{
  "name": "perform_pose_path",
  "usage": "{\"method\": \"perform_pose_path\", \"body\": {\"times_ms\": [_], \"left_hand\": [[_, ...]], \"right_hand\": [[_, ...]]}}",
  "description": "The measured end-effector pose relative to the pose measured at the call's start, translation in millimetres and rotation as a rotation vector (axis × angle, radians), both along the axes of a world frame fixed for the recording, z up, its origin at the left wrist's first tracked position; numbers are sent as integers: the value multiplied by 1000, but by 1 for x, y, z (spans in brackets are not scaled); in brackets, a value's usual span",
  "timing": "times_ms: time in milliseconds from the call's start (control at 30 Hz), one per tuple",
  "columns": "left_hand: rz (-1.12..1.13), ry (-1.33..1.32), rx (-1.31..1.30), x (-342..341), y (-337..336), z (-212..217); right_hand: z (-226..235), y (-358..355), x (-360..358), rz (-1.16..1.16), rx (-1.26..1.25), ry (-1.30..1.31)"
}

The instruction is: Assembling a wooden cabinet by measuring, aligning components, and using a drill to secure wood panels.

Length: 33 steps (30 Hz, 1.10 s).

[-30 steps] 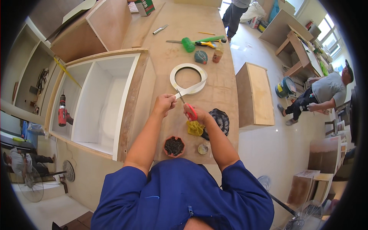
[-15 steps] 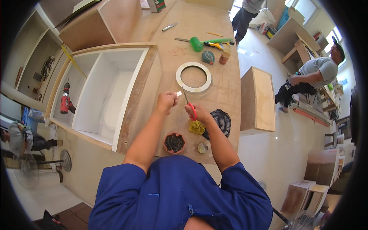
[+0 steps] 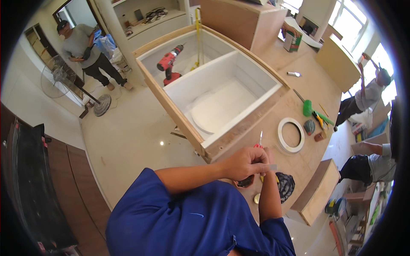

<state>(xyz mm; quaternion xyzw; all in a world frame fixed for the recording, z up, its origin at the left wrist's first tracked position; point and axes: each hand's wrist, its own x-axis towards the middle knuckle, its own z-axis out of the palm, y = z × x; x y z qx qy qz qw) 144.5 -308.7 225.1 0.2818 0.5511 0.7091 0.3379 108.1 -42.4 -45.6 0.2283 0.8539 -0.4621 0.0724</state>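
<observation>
Left hand [image 3: 245,165], nearer person than white roll [image 3: 292,149], pinches pale strip [image 3: 272,167]; long axis sideways, free end rightward. Right hand [image 3: 267,155], partly hidden, grips red scissors [image 3: 259,146], blades pointing away from person. Roll on brown worktop [image 3: 273,121]; glossy floor [image 3: 141,136] around. Cabinet [image 3: 226,98] left of roll holds red drill [image 3: 171,64]; bowl [image 3: 245,182] nearer person, dark contents.

Daylight is admitted by tall bright windows [image 3: 348,19] beyond the far end of the tan wooden counter [image 3: 279,109]. Past its left edge, a glossy cream floor [image 3: 132,136] is bordered by a white built-in shelf unit [image 3: 147,37] and dark brown wooden panels [image 3: 81,175].
</observation>
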Motion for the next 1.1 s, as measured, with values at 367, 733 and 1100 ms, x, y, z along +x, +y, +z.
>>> {"method": "perform_pose_path", "body": {"times_ms": [367,733,1100], "left_hand": [[492,222,176,-22,-262,-7],[614,222,136,-75,-374,-33],[811,140,210,-140,-387,-32]], "right_hand": [[261,-146,19,-277,-64,668],[356,-417,-43,845,-31,335],[331,-453,-135,885,-215,330]]}}
